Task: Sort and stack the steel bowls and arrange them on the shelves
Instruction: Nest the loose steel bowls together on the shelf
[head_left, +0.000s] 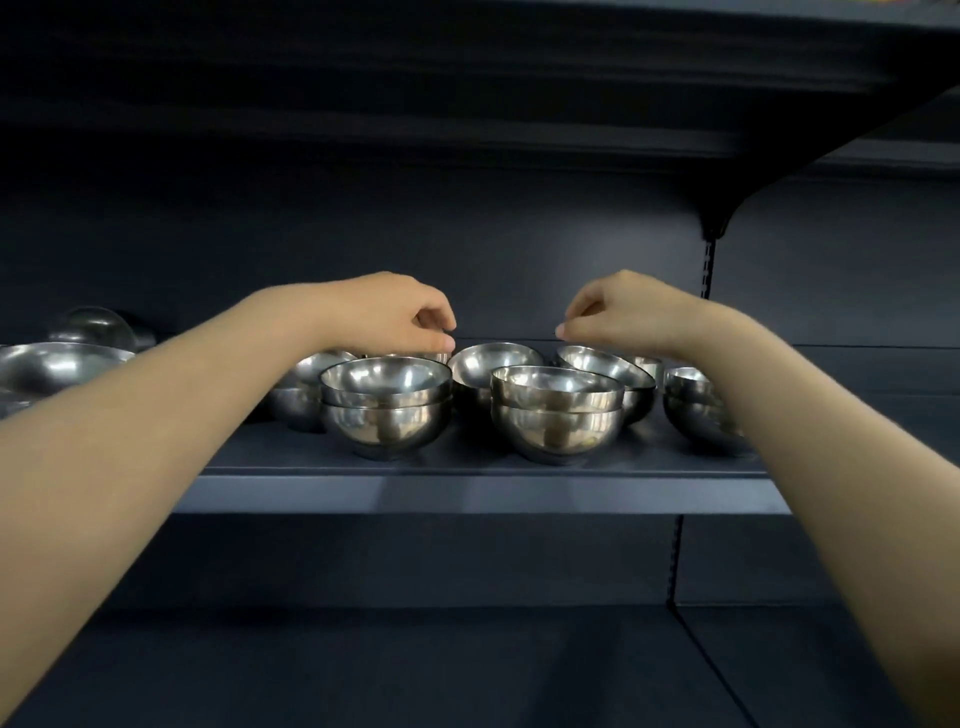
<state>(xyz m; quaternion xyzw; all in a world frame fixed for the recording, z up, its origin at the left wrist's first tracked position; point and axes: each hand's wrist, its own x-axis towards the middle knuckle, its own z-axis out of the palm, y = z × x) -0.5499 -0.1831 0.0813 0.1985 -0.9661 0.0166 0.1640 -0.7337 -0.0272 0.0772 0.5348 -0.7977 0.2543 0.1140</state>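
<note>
Currently the steel bowls (493, 364) sit on the middle shelf (467, 491) in short nested stacks. There is a front-left stack (384, 410) of 2 and a front-right stack (557, 415) of 2, with more bowls behind and beside them. Larger bowls (57, 364) stand apart at the far left.

The left hand (400, 317) hangs over the rear row, fingers curled and thumb against fingertips, with no bowl seen in its grip. The right hand (618, 312) hangs just above a tilted bowl (605, 370), likewise curled and holding nothing visible.

Recommended procedure, as judged from this layout:

1. Correct the tilted bowl first. It rests crooked in the bowl beneath and could slide off.
2. Pinch each bowl at the rim, thumb inside and fingers outside. Polished steel is likely slippery.
3. Lift straight up until clear of the front stacks before moving sideways.
4. Nest only bowls of matching rim size, and keep them separate from the larger bowls.
5. Lower each bowl until it seats level, with every stack set back from the shelf edge.
</note>
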